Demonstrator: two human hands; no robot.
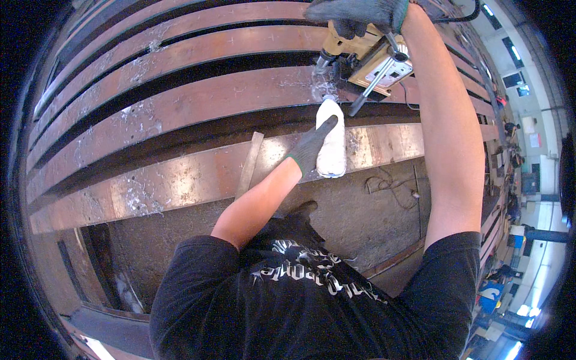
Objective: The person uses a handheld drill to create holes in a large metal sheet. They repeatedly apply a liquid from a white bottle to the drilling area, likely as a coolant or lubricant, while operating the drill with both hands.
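My left hand (311, 147), in a dark grey glove with a green cuff edge, is closed around a white plastic bottle (332, 144). The bottle's narrow top points away from me, toward the cutter (323, 63) of a yellow magnetic drill (375, 66). That drill stands on a reddish-brown steel beam (240, 90), where thin metal shavings (321, 90) lie around the cutter. At the upper edge my gloved right hand (360, 15) grips the top of the drill, its fingers partly cut off by the frame. A feed lever (369, 90) with a dark grip slants down from the drill's side.
Several parallel steel beams with dark gaps between them stretch across the far side. Along the nearest shiny beam (198, 177) leans a flat metal strip (250, 159). A thin cable (390, 183) lies on the concrete floor (348, 204). Workshop equipment lines the right side.
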